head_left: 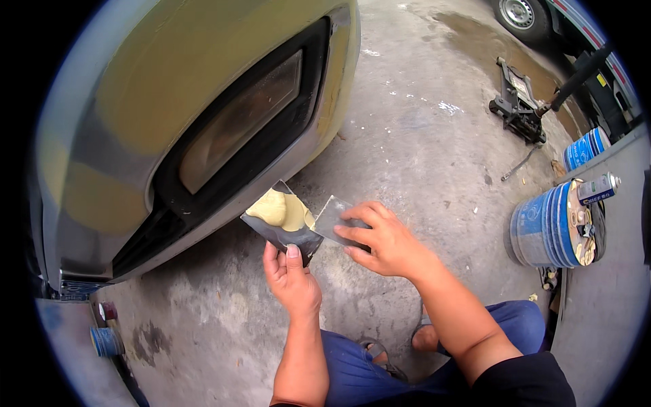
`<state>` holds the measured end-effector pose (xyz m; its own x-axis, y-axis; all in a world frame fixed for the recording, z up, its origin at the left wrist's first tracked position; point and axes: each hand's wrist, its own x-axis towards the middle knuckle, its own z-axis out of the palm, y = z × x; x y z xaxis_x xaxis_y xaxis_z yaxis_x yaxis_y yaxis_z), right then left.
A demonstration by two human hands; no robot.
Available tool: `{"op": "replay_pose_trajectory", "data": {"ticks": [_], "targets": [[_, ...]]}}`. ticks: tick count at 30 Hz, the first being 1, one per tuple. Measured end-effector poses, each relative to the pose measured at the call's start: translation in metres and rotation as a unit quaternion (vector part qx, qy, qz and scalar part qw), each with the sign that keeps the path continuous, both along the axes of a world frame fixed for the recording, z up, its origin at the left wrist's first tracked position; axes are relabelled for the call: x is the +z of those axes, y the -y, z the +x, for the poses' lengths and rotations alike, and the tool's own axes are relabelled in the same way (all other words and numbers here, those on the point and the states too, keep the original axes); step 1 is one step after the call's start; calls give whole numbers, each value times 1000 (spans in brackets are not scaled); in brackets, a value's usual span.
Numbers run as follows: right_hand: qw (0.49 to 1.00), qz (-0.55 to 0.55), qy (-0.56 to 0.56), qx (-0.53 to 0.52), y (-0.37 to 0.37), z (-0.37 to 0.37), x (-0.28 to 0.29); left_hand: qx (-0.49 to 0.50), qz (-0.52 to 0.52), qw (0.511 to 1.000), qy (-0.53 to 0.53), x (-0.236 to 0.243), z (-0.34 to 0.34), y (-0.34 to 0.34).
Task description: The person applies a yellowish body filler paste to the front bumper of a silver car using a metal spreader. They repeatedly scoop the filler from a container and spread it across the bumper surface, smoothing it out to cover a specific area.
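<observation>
My left hand (293, 281) grips a dark flat plate (278, 232) from below, thumb on its near edge. On that plate lies a thick mound of pale yellow body filler (274, 208). My right hand (380, 237) is closed on a thin grey putty spreader (329, 216), fingers laid across its face. The spreader's left edge meets the right side of the plate, by the filler. Just beyond both hands stands a car bumper (169, 74) with yellowish filler patches and a dark-framed lamp (244, 122) set into it.
On the right stand a blue-and-white bucket (542, 227) with a spray can (598, 188) on top and a second bucket (584, 149). A floor jack (519, 102) is farther back, near a vehicle wheel (521, 13). Small tins (106, 341) sit at lower left on concrete (407, 142).
</observation>
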<state>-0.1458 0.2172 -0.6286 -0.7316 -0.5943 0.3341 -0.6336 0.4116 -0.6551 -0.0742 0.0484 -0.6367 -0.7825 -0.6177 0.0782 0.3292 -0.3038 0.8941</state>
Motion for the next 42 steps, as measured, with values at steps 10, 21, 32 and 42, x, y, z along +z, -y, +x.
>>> {"op": "replay_pose_trajectory", "data": {"ticks": [10,21,32,42], "targets": [[947,-34,-128,-293,43,-52,19,94,-61,992,59,-6,3,11],[925,-19,-133,-355,87,-63,6,110,-59,992,32,-5,11,21],[942,-121,-63,-307,116,-41,-9,138,-50,989,25,-5,13,32],[957,-131,-13,-260,122,-25,-19,117,-39,992,15,-3,15,37]]}}
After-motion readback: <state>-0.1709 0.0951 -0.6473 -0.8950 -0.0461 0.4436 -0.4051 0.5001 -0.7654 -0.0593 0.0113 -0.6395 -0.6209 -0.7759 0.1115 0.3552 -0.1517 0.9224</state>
